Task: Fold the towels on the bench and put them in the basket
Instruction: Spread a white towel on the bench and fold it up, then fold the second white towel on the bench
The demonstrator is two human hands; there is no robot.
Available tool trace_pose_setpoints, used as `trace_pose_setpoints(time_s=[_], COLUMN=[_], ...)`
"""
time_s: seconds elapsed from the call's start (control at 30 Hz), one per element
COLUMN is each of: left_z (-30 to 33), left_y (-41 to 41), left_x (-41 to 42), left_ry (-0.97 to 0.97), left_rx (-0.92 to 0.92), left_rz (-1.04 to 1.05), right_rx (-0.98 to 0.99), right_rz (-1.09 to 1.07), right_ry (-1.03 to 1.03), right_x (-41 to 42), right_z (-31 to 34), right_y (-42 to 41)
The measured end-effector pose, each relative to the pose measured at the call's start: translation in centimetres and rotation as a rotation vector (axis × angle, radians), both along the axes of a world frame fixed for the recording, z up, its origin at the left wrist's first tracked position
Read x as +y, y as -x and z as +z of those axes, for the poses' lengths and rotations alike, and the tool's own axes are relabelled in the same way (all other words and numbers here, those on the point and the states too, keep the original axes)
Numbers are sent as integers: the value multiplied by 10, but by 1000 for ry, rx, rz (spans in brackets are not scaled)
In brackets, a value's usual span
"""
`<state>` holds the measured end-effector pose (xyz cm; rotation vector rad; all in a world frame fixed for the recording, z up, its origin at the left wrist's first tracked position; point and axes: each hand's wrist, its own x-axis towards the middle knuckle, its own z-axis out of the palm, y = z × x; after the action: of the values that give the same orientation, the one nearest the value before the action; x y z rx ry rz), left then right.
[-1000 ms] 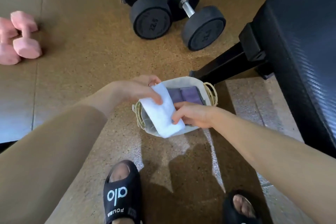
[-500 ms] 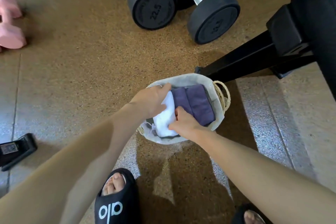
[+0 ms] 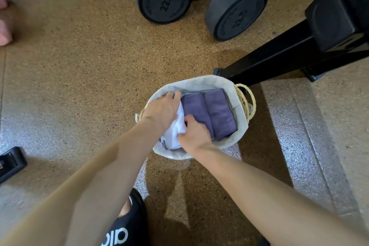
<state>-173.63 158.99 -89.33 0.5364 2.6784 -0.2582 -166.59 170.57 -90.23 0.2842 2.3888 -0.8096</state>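
A: Entry. Step in hand?

B: Stowing. The white folded towel (image 3: pixel 175 132) is going into the lined basket (image 3: pixel 199 84) at frame centre, along its left side. Two purple folded towels (image 3: pixel 209 114) already lie side by side in the basket, filling its middle and right.

A: Hands?

B: Left hand (image 3: pixel 161 112) lies over the upper part of the white towel, fingers curled down over its far edge by the basket's left wall; I judge it is holding and pressing the towel down. Right hand (image 3: pixel 194 136) is at the towel's lower right, fingers bent onto the cloth, thumb touching the nearer purple towel. It looks like a pinch on the white towel's edge, though the fingertips are hidden.

A: Seated or not?

B: Not fully, by my reading. The white towel sits bunched, part of it hidden under both hands, squeezed between the basket liner and the purple pair.

A: Next move calls for?

B: Likely pushing the white towel flat into the gap without rucking the fold, then letting go with both hands. The fit looks tight; the purple pair may need nudging toward the rope handle (image 3: pixel 246 102) at the right.

A: More towels to do?

B: Cannot tell. Only the black bench frame (image 3: pixel 279 62) shows, upper right; its top is out of view. Black dumbbells (image 3: pixel 199 0) lie at top centre.
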Motion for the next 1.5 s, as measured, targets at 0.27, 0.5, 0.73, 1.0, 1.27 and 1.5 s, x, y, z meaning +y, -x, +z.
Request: trace_pose_setpoints(time_s=[0.27, 0.5, 0.73, 1.0, 1.27, 1.5], left_z=[-2, 59, 211, 381, 413, 385], left_y=[-8, -22, -78, -209, -401, -530], left_x=[18, 10, 63, 225, 367, 412], left_ry=[85, 80, -94, -666, -745, -531], left_rx=[265, 235, 228, -22, -386, -664], left_rz=[-113, -118, -264, -441, -741, -878], right_rx=[48, -33, 301, 516, 240, -191], right_rz=[167, 244, 114, -221, -512, -534], right_ry=[-120, -15, -52, -143, -436, -581], right_x=[-2, 38, 113, 276, 422, 445], right_z=[8, 85, 259, 428, 440, 426], right_y=[1, 9, -22, -186, -430, -586])
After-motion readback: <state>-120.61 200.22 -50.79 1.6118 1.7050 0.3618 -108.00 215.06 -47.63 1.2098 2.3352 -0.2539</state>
